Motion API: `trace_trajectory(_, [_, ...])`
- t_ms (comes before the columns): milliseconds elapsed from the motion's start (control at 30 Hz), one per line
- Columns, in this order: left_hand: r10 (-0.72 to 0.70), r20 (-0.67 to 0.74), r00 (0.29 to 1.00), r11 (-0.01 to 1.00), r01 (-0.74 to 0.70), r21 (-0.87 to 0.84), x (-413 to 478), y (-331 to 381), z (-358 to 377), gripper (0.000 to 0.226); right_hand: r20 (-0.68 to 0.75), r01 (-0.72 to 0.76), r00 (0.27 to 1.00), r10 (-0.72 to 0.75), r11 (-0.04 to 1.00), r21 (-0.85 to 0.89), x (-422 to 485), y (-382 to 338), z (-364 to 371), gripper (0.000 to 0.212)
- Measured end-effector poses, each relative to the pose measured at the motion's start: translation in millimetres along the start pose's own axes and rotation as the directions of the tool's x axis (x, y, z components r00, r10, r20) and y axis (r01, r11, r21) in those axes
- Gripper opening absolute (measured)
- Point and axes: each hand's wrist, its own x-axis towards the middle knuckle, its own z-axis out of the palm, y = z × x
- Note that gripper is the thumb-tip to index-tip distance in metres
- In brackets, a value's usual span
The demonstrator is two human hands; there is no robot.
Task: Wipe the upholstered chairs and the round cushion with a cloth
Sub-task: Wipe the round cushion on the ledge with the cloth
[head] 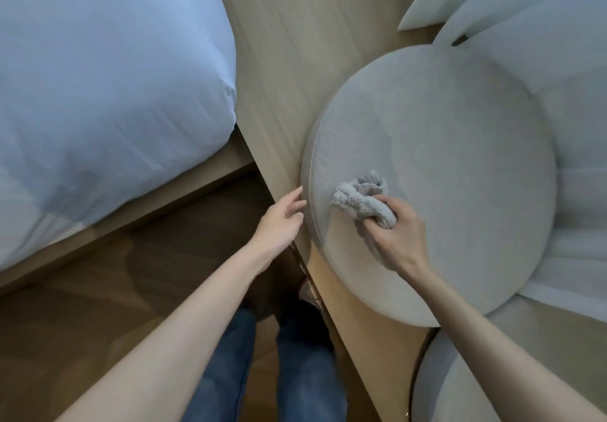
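The round cushion [443,158], pale grey and piped at the rim, lies flat on a light wooden ledge [279,60] right of centre, its 5 o'clock edge overhanging the ledge. A bunched grey cloth [361,201] sits on its top at about 8 o'clock, near the rim. The right hand [399,234] has fingers and thumb curled tight round the wad. The left hand [281,221] is at the cushion's 9 o'clock side with fingers straight and slightly apart, the tips at the side wall; whether they actually press it is hard to tell. The step looks like wiping the cushion top. It would likely go best with the cloth flattened for more contact, overlapping strokes worked from the near rim toward 1 o'clock, and the left hand bracing the rim so the overhanging cushion does not slide or tip. How much of the top is already wiped cannot be read from the fabric. The cushion's underside and far side wall are hidden. At 5 o'clock in the frame a rounded grey upholstered piece [460,382], perhaps a chair, is cut off. White fabric [525,1] at 1 o'clock could be curtain or pillows. White bedding [98,93] fills 10 o'clock.
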Motion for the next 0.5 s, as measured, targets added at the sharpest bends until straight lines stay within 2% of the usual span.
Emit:
trace_trajectory(67, [0.147, -0.058, 0.987, 0.973, -0.134, 0.186, -8, 10, -28, 0.051, -0.036, 0.014, 0.999, -0.013, 1.0, 0.023, 5, -22, -4, 0.029])
trace_trajectory(133, [0.302, -0.088, 0.949, 0.896, -0.251, 0.367, -14, 25, -56, 0.05, -0.09, 0.062, 0.994, -0.06, 0.998, 0.019, 20, -45, -3, 0.032])
trace_trajectory(267, [0.599, -0.107, 0.793, 0.621, -0.376, 0.687, -9, 63, -105, 0.05, -0.124, 0.094, 0.988, -0.094, 0.996, -0.006, 84, -91, 8, 0.041])
trace_trajectory(367, [0.721, -0.061, 0.69, 0.371, -0.311, 0.875, 12, 86, -133, 0.049, -0.087, 0.104, 0.99, -0.11, 0.992, -0.069, 145, -117, 25, 0.044])
trace_trajectory(500, [0.718, 0.061, 0.694, 0.094, -0.183, 0.979, 54, 106, -175, 0.046, -0.007, 0.119, 0.992, -0.123, 0.972, -0.204, 225, -131, 53, 0.047])
